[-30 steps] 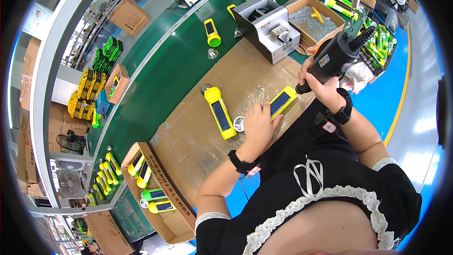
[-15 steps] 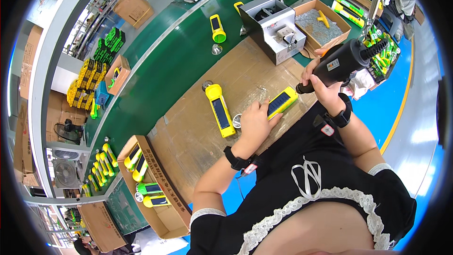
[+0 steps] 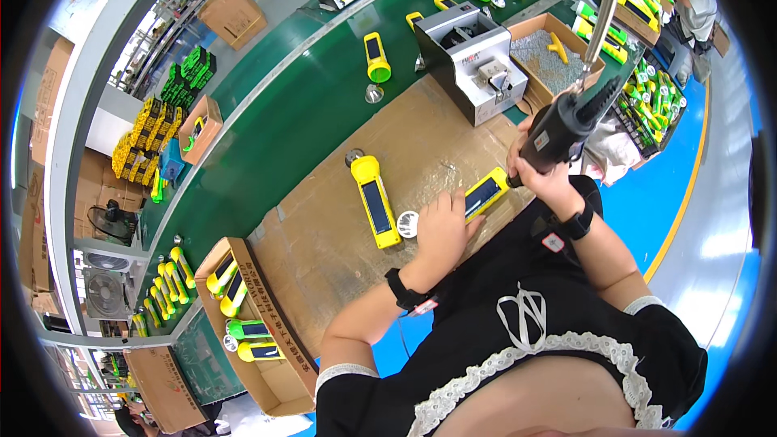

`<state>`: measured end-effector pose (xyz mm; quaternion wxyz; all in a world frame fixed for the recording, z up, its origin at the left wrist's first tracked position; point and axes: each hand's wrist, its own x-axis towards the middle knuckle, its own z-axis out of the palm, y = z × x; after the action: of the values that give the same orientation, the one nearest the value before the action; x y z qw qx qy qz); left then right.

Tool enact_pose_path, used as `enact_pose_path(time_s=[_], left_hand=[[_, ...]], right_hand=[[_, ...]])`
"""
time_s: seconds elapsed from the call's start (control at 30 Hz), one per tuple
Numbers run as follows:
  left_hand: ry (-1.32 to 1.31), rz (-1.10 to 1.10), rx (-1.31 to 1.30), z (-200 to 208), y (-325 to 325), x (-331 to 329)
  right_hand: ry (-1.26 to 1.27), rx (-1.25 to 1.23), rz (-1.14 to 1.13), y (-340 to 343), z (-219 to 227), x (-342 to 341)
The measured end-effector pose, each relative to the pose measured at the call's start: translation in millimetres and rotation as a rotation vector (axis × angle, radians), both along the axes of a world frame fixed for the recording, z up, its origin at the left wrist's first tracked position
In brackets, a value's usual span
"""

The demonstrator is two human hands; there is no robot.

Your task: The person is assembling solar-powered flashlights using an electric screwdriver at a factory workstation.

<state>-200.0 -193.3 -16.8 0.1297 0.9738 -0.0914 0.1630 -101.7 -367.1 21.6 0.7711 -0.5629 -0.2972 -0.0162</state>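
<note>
My left hand is closed on a yellow flashlight with a dark solar panel, pressing it against the cardboard sheet. Its palm covers one end of the flashlight. A clear reflector lamp head lies beside the left fingers. Wrapped round a black electric screwdriver, my right hand tilts it so the lower end meets the flashlight's right end. The bit and the point of contact are too small to make out. Left of my hands lies a second yellow flashlight, its lamp head loose at the far end.
A screw feeder machine stands behind my hands, beside a cardboard tray of screws holding a yellow piece. An open carton of flashlights sits at left. Further flashlights lie on the green belt. A metal hanger reaches toward the screwdriver.
The screwdriver has swung to a steeper tilt, and its lower end now meets the flashlight's end. My left hand stays on the flashlight. The whole view has shifted slightly.
</note>
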Motion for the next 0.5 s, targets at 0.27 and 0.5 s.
enact_pose_path(time_s=[0.27,0.5], left_hand=[[-0.003,0.000,-0.011,2.9,1.1,-2.2],[0.001,0.013,0.018,1.7,2.4,-0.5]], right_hand=[[0.044,-0.077,0.015,3.6,4.8,-0.1],[-0.086,0.020,0.043,-4.3,34.0,11.5]])
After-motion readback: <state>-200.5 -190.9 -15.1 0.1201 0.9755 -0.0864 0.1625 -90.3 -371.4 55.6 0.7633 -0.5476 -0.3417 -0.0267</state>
